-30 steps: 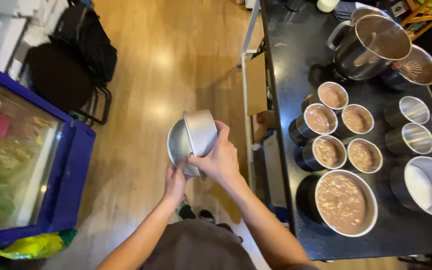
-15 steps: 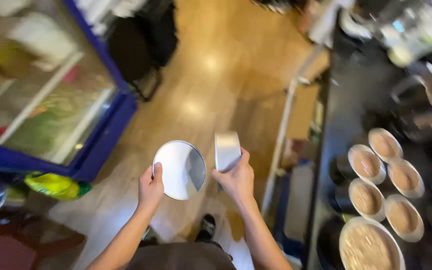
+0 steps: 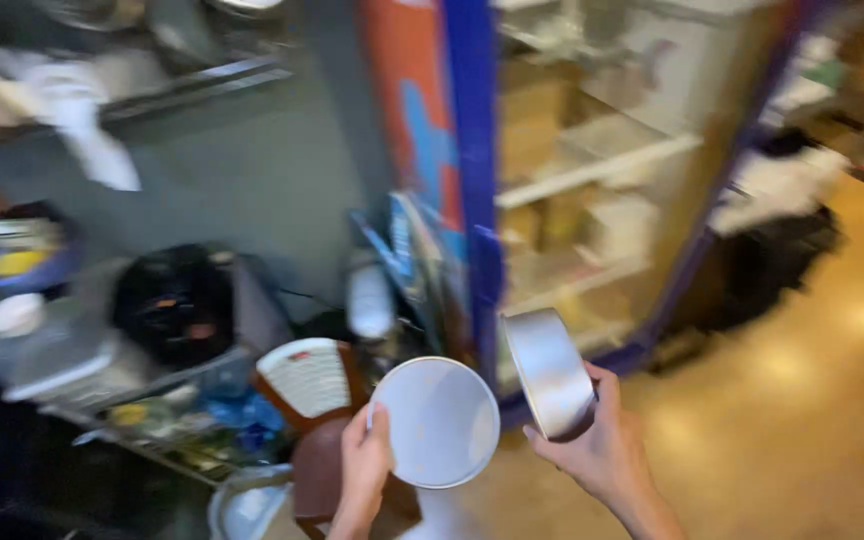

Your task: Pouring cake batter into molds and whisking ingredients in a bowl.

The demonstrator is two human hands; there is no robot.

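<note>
We grip a round metal pan (image 3: 439, 420) by its near-left rim in our left hand (image 3: 364, 465), just left of a second pan (image 3: 549, 372) clasped edge-on in our right hand (image 3: 602, 450).

Blue-framed glass cooler (image 3: 592, 200), glossy tan floor (image 3: 812, 440), cluttered grey shelving (image 3: 152, 390).

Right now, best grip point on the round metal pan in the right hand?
The rim. The round metal pan is tilted on edge, open face toward the left, so come from below and right as the right hand does, fingers wrapping the lower wall.
</note>
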